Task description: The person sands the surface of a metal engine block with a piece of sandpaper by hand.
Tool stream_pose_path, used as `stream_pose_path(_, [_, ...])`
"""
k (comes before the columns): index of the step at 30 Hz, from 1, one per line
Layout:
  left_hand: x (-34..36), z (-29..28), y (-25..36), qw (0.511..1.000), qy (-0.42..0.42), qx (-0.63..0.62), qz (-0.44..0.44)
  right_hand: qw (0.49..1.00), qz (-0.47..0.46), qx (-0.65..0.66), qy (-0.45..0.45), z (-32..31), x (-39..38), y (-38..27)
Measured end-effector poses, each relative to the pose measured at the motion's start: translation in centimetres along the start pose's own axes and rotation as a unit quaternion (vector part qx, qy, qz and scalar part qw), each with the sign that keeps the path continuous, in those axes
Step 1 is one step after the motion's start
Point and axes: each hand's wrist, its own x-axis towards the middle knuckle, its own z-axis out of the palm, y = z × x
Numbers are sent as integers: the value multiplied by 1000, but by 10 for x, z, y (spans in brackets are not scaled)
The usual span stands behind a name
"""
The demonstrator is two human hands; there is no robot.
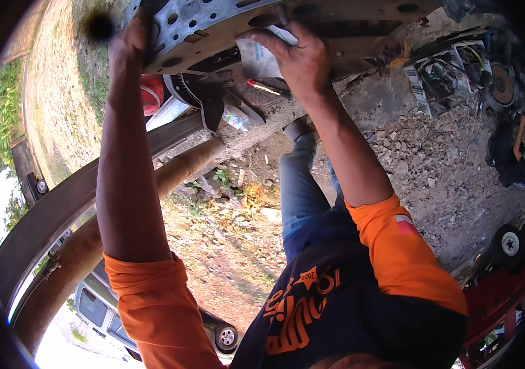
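Observation:
Overhead in the picture's top is a perforated metal panel [213, 13] with round holes and slots. My left hand [128, 38] is closed on its left edge. My right hand [304, 61] is closed on a pale, printed sheet [257, 60], pressed to the panel's underside or edge beside a small rod-like piece. Just below the panel lie a red container [152, 92], curved dark pieces [204, 101], a red-tipped tool [262, 86] and a clear plastic bottle [238, 120].
A rusty pipe [188, 166] and steel beam [41, 209] run along the left. Dismantled equipment [435, 83] sits upper right on rubble. A crouched person [508, 154] is at the far right. A red vehicle [496, 295] and a white vehicle [99, 307] stand behind me.

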Motion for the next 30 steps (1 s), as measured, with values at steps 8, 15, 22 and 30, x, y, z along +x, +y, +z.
stream_pose_path(8, [-15, 13, 6, 990, -54, -127, -12, 998, 55, 31, -8, -5, 1, -13])
stream_pose_path(15, [-11, 1, 2, 984, -54, -168, -26, 999, 13, 41, -8, -16, 3, -1])
stream_pose_path(22, [-29, 14, 17, 981, -65, -179, -39, 998, -25, 43, 36, -5, 3, 11])
stream_pose_path(30, [-38, 17, 24, 977, -63, -194, -62, 997, 26, 75, 8, -7, -1, 5])
